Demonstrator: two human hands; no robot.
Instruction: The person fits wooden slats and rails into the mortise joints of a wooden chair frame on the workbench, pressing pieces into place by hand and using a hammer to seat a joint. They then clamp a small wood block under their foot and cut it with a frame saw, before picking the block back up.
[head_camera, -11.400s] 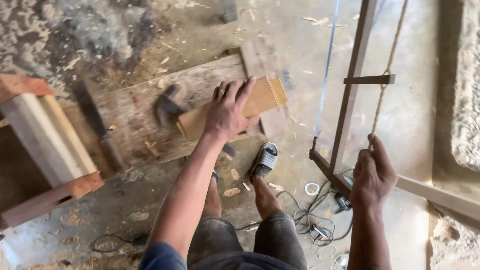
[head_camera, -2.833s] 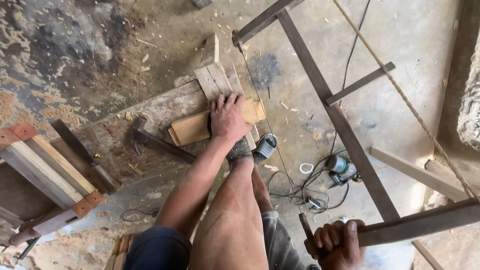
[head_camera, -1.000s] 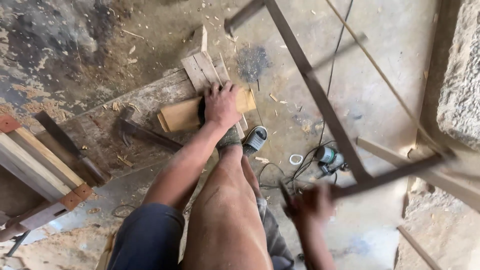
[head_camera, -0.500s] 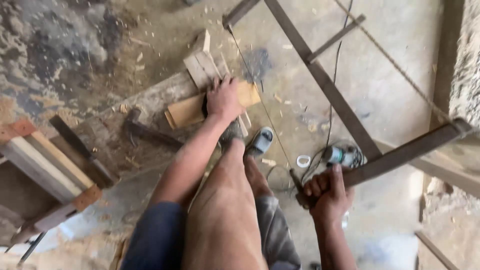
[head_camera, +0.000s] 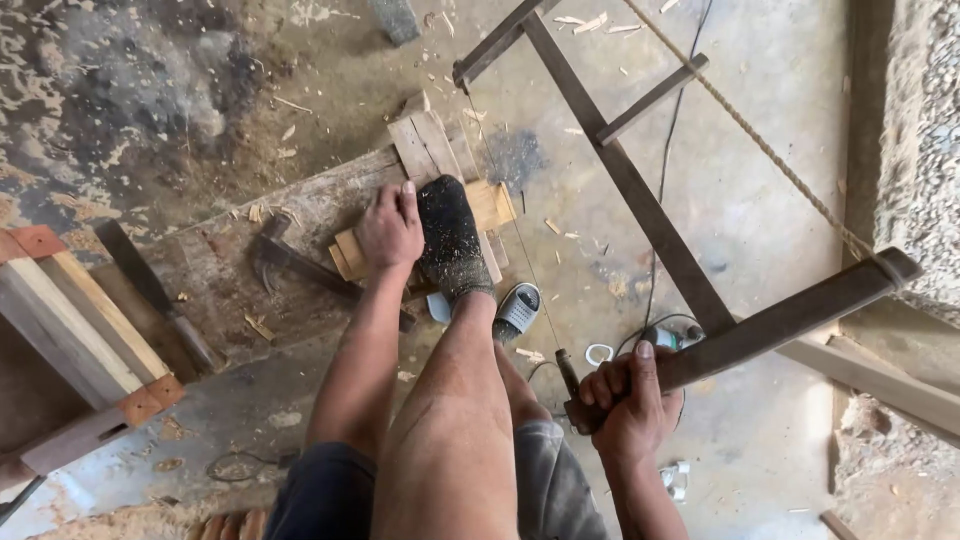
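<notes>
My left hand (head_camera: 389, 229) presses flat on a pale wooden board (head_camera: 492, 205) that lies across a weathered bench plank (head_camera: 220, 270). My dust-covered foot (head_camera: 450, 238) stands on the same board, right beside the hand. My right hand (head_camera: 627, 392) grips the lower handle of a large wooden frame saw (head_camera: 640, 195), whose dark frame stretches up and away with a twisted rope (head_camera: 760, 140) along its far side. The thin blade (head_camera: 520, 250) runs past the board's right end.
A hammer (head_camera: 290, 262) and a long flat blade (head_camera: 150, 290) lie on the plank. Stacked timber with red-painted ends (head_camera: 70, 330) sits at left. A sandal (head_camera: 518, 308), a power tool with cord (head_camera: 665, 335) and wood chips lie on the concrete floor. A rough wall (head_camera: 925, 150) stands at right.
My foot has come up onto the board beside my left hand. My right hand has swung the frame saw round and now holds it steady at its lower handle.
</notes>
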